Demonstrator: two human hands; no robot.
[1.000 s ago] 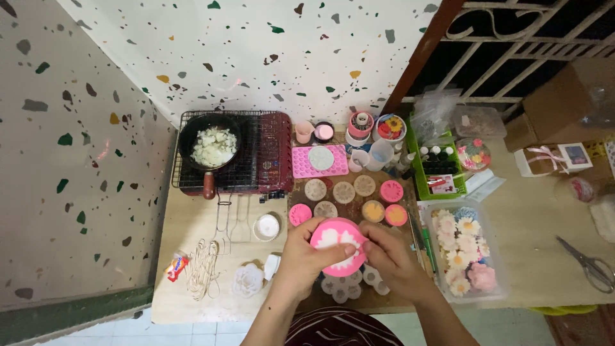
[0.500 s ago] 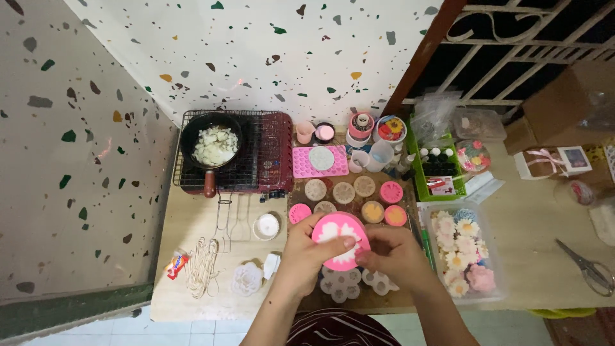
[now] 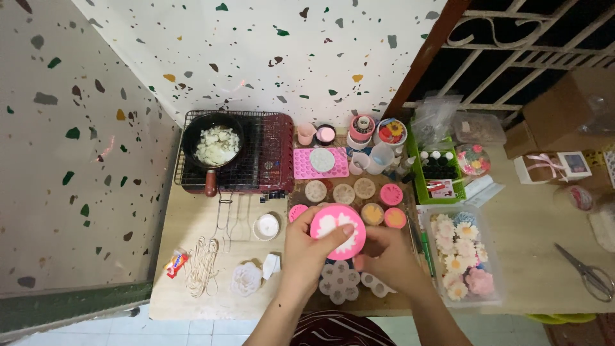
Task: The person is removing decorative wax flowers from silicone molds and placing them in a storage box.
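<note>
My left hand (image 3: 307, 253) and my right hand (image 3: 387, 256) together hold a round pink mould (image 3: 337, 230) with a white flower-shaped filling, tilted up toward me over the table. The left thumb presses on its face; the right hand grips its lower right side. Under the hands lie clear flower-shaped moulds (image 3: 343, 282). Behind the mould sit several small round moulds, some tan (image 3: 344, 193), some pink (image 3: 391, 194). A white flower-shaped piece (image 3: 246, 279) lies on the table to the left.
A black pan of white chunks (image 3: 214, 146) sits on a red grill stove (image 3: 272, 154). A clear box of flower shapes (image 3: 461, 259) is at right, scissors (image 3: 589, 274) farther right. A green crate of bottles (image 3: 439, 170), cardboard boxes (image 3: 564, 106), wick string (image 3: 202, 272).
The pink mould has been lifted and tilted up slightly nearer to me. My left thumb has shifted across its face; both hands stay on it.
</note>
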